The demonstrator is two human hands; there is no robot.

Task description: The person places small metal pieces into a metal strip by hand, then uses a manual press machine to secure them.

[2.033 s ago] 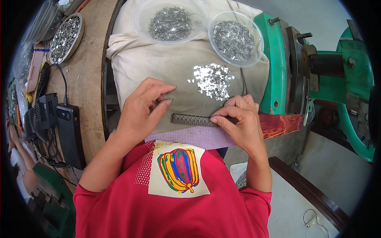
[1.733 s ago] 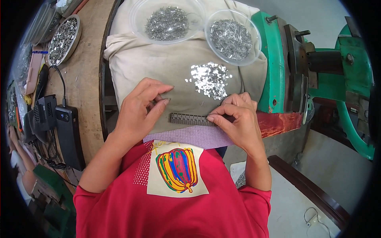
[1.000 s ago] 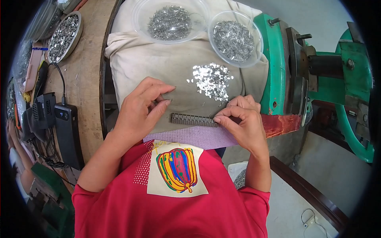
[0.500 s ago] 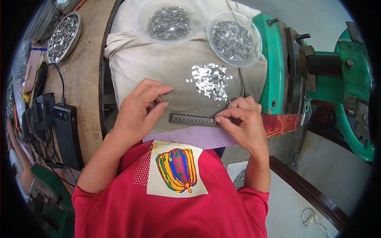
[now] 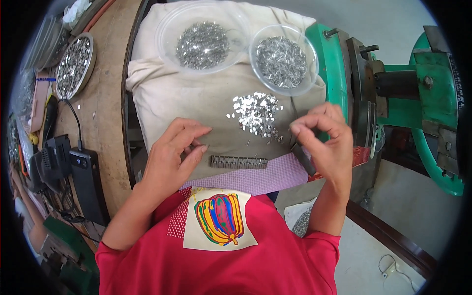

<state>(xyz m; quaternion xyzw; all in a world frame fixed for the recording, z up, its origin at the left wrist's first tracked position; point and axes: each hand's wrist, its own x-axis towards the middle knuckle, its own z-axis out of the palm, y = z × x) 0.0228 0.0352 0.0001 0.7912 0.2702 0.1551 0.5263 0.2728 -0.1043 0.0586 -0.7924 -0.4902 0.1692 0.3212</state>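
Observation:
A short dark metal strip with a row of small slots (image 5: 238, 162) lies on the cloth-covered surface. My left hand (image 5: 174, 150) hovers just left of it, fingers loosely curled, with thumb and index tips apart and nothing visible between them. Raised off the strip to the right is my right hand (image 5: 327, 137), its thumb and index finger closed together; whatever they pinch is too small to make out. A dark flat bar (image 5: 304, 160) shows beneath this hand; I cannot tell whether it touches it. Beyond the strip is a loose pile of small shiny metal pieces (image 5: 256, 114).
Two clear plastic bowls of metal pieces, a large tub (image 5: 204, 46) and a smaller bowl (image 5: 283, 63), stand at the back. A green machine (image 5: 437, 88) is on the right. At left, a wooden bench (image 5: 110, 64) carries another bowl (image 5: 75, 66) and a black power bank (image 5: 88, 184).
My right hand has left the strip's right end and moved up and to the right, uncovering the dark bar. My left hand stays nearly in place. The view has shifted slightly.

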